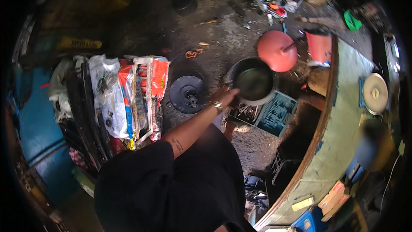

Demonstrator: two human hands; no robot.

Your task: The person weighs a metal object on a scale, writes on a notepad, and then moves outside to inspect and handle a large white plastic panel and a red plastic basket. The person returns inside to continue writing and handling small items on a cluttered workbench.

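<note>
My left hand (pixel 225 95), with a watch on its wrist, reaches forward and is closed on the near left edge of a dark round tub (pixel 252 78). The tub's wide mouth faces up, and its inside is dark and blurred. Below it lies an open teal tool case (pixel 277 114) with fitted slots, its other half holding loose metal tools (pixel 248 112). To the left of the hand, a black disc-shaped part (pixel 187 94) with a raised hub rests on the ground. My right hand is out of sight.
A red round stool (pixel 277 50) touches the tub's far right side, near a red bucket (pixel 319 47). A pale-topped bench (pixel 309 154) curves along the right. Plastic bags and frames (pixel 143 94) are stacked left. Small litter (pixel 277 5) lies on the far floor.
</note>
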